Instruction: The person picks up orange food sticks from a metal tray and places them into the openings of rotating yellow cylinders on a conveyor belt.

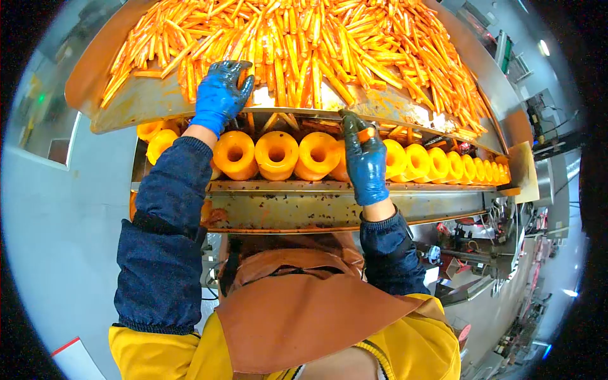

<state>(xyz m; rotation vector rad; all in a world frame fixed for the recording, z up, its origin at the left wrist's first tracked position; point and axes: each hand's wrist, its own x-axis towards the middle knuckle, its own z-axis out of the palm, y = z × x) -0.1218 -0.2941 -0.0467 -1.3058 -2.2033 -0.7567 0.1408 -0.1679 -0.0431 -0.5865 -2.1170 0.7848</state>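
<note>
A heap of glossy orange sticks (304, 44) covers the metal tray (149, 101) in front of me. My left hand (221, 95), in a stained blue glove, reaches over the tray's near edge to the sticks. Its thumb and fingers are apart, and I see nothing held between them. Also gloved in blue, my right hand (365, 155) is closed over the row of yellow-orange hollow cylinders (277, 155), just below the tray's lip. A short orange stick end (366, 134) shows between its thumb and fingers; the rest of that piece is hidden.
A metal trough (304, 212) with dark specks runs along the near side of the cylinders. A pale upright plate (523, 171) stands at the row's right end. Machinery and cables (481, 247) lie to the right, and a grey wall surface (63, 209) is on the left.
</note>
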